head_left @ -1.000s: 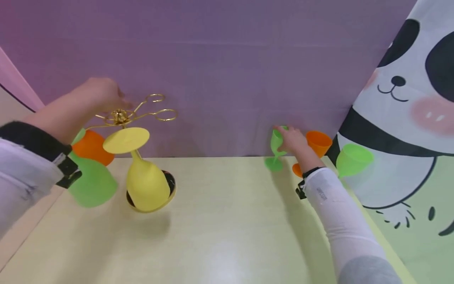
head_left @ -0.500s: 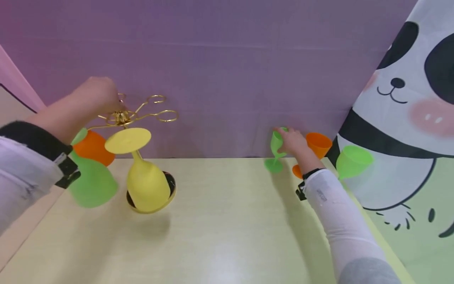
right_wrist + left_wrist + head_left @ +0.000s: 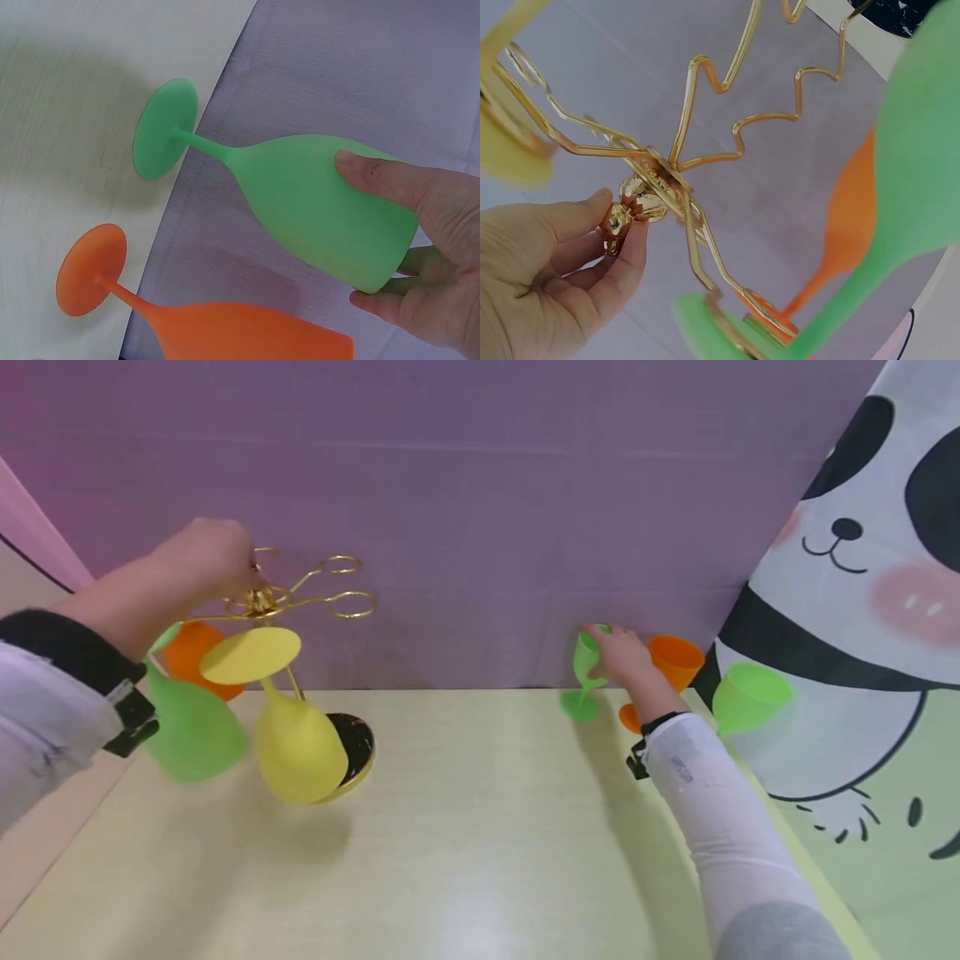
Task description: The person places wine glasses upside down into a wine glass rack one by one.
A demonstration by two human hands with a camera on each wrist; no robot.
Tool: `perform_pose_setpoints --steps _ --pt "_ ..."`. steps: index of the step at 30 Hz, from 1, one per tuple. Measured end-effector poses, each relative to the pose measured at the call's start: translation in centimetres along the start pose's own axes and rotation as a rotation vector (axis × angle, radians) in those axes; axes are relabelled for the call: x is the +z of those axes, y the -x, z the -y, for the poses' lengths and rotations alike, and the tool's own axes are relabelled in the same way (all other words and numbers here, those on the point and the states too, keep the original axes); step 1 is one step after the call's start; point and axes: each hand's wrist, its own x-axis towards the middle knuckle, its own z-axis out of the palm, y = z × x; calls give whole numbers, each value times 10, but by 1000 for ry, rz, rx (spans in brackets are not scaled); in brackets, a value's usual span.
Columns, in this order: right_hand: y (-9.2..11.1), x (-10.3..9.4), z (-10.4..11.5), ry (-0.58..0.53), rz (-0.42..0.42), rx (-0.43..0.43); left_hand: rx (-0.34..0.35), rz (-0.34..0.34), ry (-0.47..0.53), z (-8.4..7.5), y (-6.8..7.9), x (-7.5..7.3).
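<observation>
My left hand (image 3: 206, 560) pinches the ornate gold knob (image 3: 622, 210) atop a gold glass rack (image 3: 261, 600) at the left of the table. From the rack's arms hang upside down a yellow goblet (image 3: 300, 756), a green goblet (image 3: 191, 727) and an orange goblet (image 3: 197, 653). Its round black base (image 3: 356, 743) stands behind the yellow bowl, partly hidden. On the right, my right hand (image 3: 442, 247) grips the bowl of an upright green goblet (image 3: 307, 202), thumb on one side, fingers on the other. That goblet's foot is over the table's back edge area.
An upright orange goblet (image 3: 675, 662) stands beside my right forearm, which hides part of it. Another green goblet (image 3: 750, 697) stands by the table's right edge. A purple backdrop (image 3: 465, 527) rises behind the table (image 3: 465, 827); a panda-printed sheet (image 3: 840, 710) hangs at the right.
The rack has turned a little: the yellow goblet has shifted left, the hanging orange one back, and more of the black base shows. My right hand has stayed on its green goblet.
</observation>
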Motion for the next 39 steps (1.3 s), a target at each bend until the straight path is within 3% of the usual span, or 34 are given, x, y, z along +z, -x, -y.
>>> perform_pose_setpoints --steps 7,11,17,39 --pt "-1 0 3 -6 5 6 111 13 -29 1 0 0" --pt "-1 -1 4 -15 6 8 127 27 -25 1 1 -1" --pt "1 -3 4 -15 9 11 169 -12 -45 1 4 -2" --pt "0 -5 -2 -36 52 41 141 -19 -31 2 1 2"
